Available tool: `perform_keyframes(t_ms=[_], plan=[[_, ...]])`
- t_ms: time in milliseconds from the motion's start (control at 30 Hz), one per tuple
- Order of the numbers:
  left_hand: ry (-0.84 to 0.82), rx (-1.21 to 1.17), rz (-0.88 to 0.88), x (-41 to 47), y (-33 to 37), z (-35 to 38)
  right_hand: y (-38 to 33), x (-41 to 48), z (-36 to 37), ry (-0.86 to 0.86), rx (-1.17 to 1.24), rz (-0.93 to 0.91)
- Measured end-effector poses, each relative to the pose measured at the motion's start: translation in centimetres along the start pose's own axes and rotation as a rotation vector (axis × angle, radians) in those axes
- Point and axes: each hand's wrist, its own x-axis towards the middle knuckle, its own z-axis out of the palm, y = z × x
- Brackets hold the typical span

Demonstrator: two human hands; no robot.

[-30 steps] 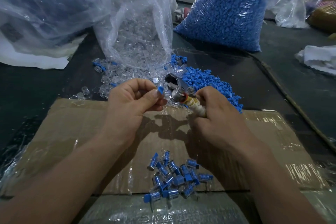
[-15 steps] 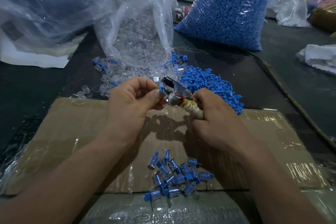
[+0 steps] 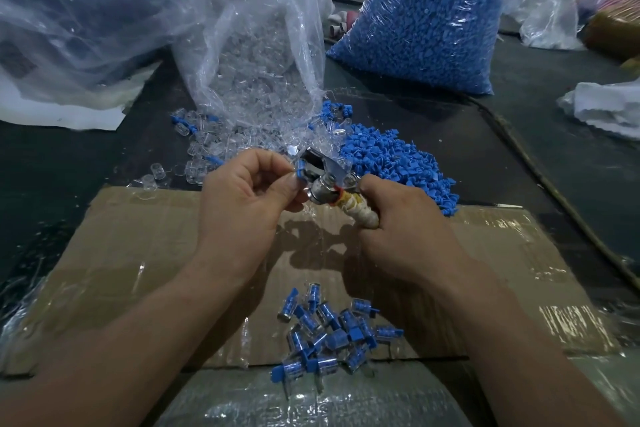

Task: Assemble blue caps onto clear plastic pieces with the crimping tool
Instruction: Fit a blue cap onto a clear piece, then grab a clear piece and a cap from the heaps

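Note:
My left hand (image 3: pixel 247 199) pinches a small blue-capped clear piece (image 3: pixel 300 168) between thumb and fingers and holds it in the metal jaws of the crimping tool (image 3: pixel 323 180). My right hand (image 3: pixel 405 229) grips the tool's taped, cream-coloured handle. Both hands hover above a taped cardboard sheet (image 3: pixel 138 260). Several assembled blue-and-clear pieces (image 3: pixel 329 333) lie heaped on the cardboard near me. Loose blue caps (image 3: pixel 398 163) are piled beyond the tool, and clear pieces (image 3: pixel 207 149) spill from an open plastic bag (image 3: pixel 256 45).
A full bag of blue caps (image 3: pixel 426 17) stands at the back right. A large crumpled plastic bag (image 3: pixel 86 3) fills the back left. White bags (image 3: pixel 609 107) sit at the right edge. A cord (image 3: pixel 540 177) runs along the dark table on the right.
My left hand has brought the blue-capped piece rightward into the tool's jaws. The tool has tilted and shifted slightly left toward it.

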Motion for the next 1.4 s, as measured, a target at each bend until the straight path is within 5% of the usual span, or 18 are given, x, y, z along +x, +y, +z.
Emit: perform_keyframes(t_ms=[433,633,967,1033,1133,1233,1400], plan=[[0.092,-0.156,-0.119,0.9,-0.5,-1.0,1.9,0.2,-0.5,0.038,-0.047,0.022],[-0.392,-0.047,-0.293,0.5,0.2,-1.5,2.3,0.2,-0.8,0.004,-0.088,0.096],[-0.965,0.104,-0.208,-0.1,0.2,-1.4,1.5,0.1,-0.8,-0.137,-0.042,0.085],[-0.867,0.0,-0.237,-0.2,0.3,-1.4,1.4,0.1,-0.7,-0.158,-0.056,0.091],[-0.417,-0.117,-0.294,0.0,0.2,-0.9,1.3,0.1,-0.5,-0.183,-0.104,0.088],[-0.022,0.287,-0.118,1.1,-1.3,-1.1,1.4,0.1,-0.5,-0.225,-0.117,0.085],[-0.01,0.815,0.044,2.6,-3.1,-2.1,1.5,-0.2,-0.7,-0.323,-0.132,0.078]])
